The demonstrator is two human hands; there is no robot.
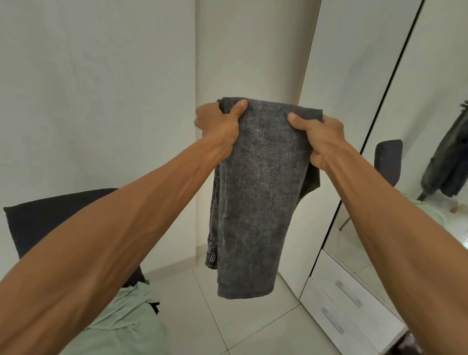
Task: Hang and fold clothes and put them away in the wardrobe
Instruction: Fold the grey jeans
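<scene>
A pair of dark grey jeans (256, 195), folded over at the top, hangs in the air in front of me above the tiled floor. My left hand (220, 123) grips its upper left corner, thumb on the front of the cloth. My right hand (318, 136) grips the upper right corner the same way. Both arms are stretched out at about chest height. The white wardrobe (345, 74) stands just behind and to the right of the jeans, its mirrored door (424, 135) shut.
Two white drawers (356, 310) with metal handles sit at the wardrobe's foot, a lower compartment at bottom right showing dark clothes. A bed with a pale green sheet (122, 330) and a dark pillow (44, 225) lies at lower left. The mirror reflects a hanging jacket and a chair.
</scene>
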